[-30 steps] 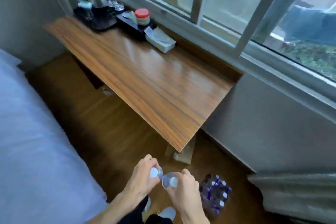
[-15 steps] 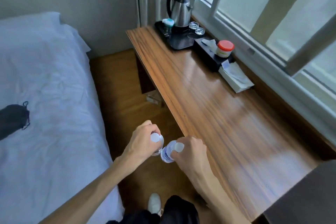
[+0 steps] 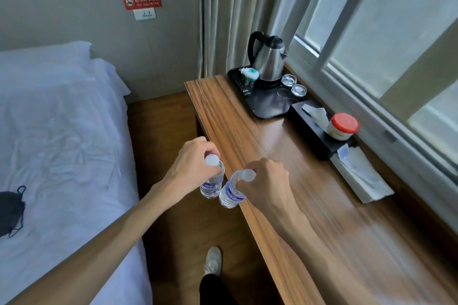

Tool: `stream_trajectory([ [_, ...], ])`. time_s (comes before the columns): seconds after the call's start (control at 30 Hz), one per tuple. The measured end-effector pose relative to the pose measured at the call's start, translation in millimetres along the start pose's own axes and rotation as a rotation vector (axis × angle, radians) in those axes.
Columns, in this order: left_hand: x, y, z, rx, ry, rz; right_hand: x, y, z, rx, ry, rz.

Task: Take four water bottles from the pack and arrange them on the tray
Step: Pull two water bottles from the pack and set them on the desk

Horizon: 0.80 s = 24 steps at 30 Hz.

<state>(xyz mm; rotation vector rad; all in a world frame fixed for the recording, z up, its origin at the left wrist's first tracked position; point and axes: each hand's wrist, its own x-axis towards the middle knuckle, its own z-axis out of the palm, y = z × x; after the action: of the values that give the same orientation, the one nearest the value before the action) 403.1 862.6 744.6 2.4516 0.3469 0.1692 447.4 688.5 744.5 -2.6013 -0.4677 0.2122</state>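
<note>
My left hand [image 3: 190, 161] grips a clear water bottle [image 3: 212, 184] by its white cap, hanging upright over the floor beside the desk. My right hand [image 3: 265, 181] holds a second water bottle [image 3: 231, 193] the same way, tilted, right at the desk's near edge. The two bottles hang side by side, almost touching. The black tray [image 3: 270, 104] lies at the far end of the wooden desk [image 3: 309, 193] and carries a steel kettle [image 3: 267, 57], two glasses and a small wrapped item. The bottle pack is out of view.
A long black holder [image 3: 319, 129] with a red-lidded jar [image 3: 343, 126] and a tissue box [image 3: 361, 176] line the window side of the desk. A white bed [image 3: 62, 143] stands to the left, with a narrow strip of wooden floor between. My shoe [image 3: 213, 260] is on that floor.
The view has swung from the pack on the floor up along the desk. Both hands, each with a bottle, have risen and moved forward toward the tray end.
</note>
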Motion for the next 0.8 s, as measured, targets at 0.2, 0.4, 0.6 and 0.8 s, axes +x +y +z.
stream_trajectory([
  [0.2, 104, -21, -26, -0.009, -0.029, 0.015, 101, -20, 9, 0.029, 0.011, 0.040],
  [0.4, 202, -39, -40, -0.018, -0.084, 0.063, 180, -43, 6, 0.058, 0.049, 0.089],
  [0.6, 292, -56, -43, -0.026, -0.202, 0.185, 250, -58, 16, 0.022, 0.133, 0.223],
  [0.8, 371, -63, -40, -0.039, -0.325, 0.343, 298, -74, 26, -0.018, 0.260, 0.395],
])
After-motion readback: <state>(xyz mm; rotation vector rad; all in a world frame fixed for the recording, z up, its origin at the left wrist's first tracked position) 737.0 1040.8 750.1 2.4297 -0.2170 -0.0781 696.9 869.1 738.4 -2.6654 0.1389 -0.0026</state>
